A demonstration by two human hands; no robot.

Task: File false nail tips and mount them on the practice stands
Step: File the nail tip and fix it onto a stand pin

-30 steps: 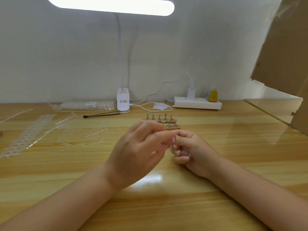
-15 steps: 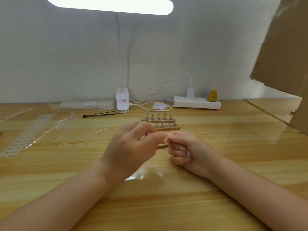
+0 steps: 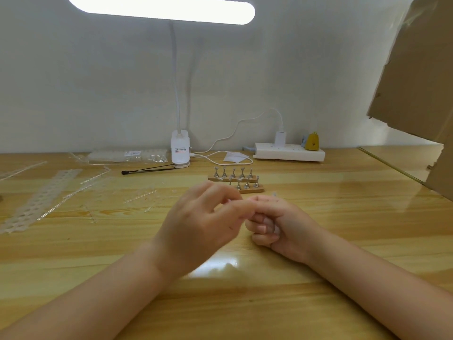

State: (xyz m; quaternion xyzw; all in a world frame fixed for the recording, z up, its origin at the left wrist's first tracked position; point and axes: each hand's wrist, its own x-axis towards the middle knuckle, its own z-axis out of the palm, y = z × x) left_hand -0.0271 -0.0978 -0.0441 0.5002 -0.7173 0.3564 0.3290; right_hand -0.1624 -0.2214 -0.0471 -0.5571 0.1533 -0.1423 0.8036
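Observation:
My left hand (image 3: pixel 203 222) and my right hand (image 3: pixel 282 224) meet fingertip to fingertip over the middle of the wooden desk. The left fingers are curled round a thin pinkish nail file (image 3: pixel 228 201), mostly hidden. The right hand is a loose fist, with thumb and forefinger pinching a false nail tip that the fingers hide. Just behind the hands stand two wooden practice stands (image 3: pixel 252 190) with rows of small metal holders. A clear nail tip (image 3: pixel 274 194) shows just above my right knuckles.
A clip lamp (image 3: pixel 180 153) stands at the back, with a black-tipped stick (image 3: pixel 147 170) beside it. A white power strip (image 3: pixel 289 154) lies back right. Clear nail-tip strips and sprues (image 3: pixel 49 190) cover the left. Cardboard (image 3: pixel 421 69) leans at the right.
My left hand drew back and down to the left, then came back to my right fingertips. The right hand stayed almost still.

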